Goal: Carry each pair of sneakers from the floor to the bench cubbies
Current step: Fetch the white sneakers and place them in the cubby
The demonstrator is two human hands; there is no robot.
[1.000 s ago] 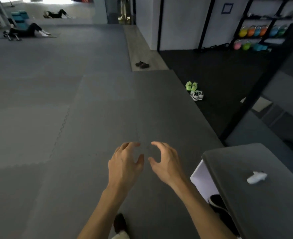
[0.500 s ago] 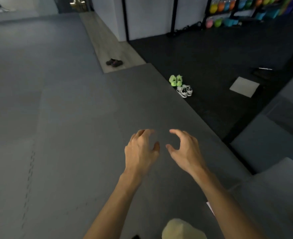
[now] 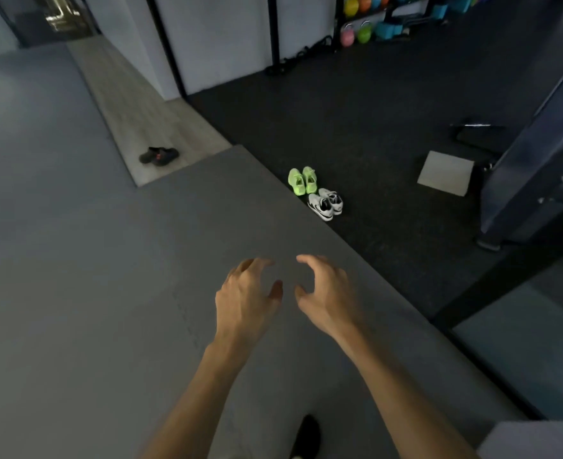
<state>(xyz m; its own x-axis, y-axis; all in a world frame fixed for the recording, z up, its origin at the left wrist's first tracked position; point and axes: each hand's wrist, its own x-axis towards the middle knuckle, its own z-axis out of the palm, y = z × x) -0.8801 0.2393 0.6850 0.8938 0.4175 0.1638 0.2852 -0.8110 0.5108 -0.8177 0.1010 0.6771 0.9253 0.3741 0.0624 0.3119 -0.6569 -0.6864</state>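
Two pairs of sneakers stand side by side on the dark floor just past the grey mat's edge: a neon green pair (image 3: 301, 179) and, nearer me, a white pair with black marks (image 3: 326, 204). A dark pair of shoes (image 3: 158, 155) lies farther off on the pale wooden strip at the left. My left hand (image 3: 247, 294) and my right hand (image 3: 326, 294) hover over the grey mat, close together, fingers loosely curled and holding nothing. Both are well short of the sneakers. A grey corner of the bench (image 3: 535, 438) shows at the bottom right.
A pale square tile (image 3: 445, 173) lies on the dark floor to the right. A dark metal frame (image 3: 518, 180) rises at the right. Coloured kettlebells (image 3: 356, 33) sit on a rack at the back. My dark-shod foot (image 3: 308, 433) shows at the bottom.
The view has swung right and moved forward, so the green and white sneakers appear closer. The bench has slid almost out of view. Both hands keep the same loose, empty pose.
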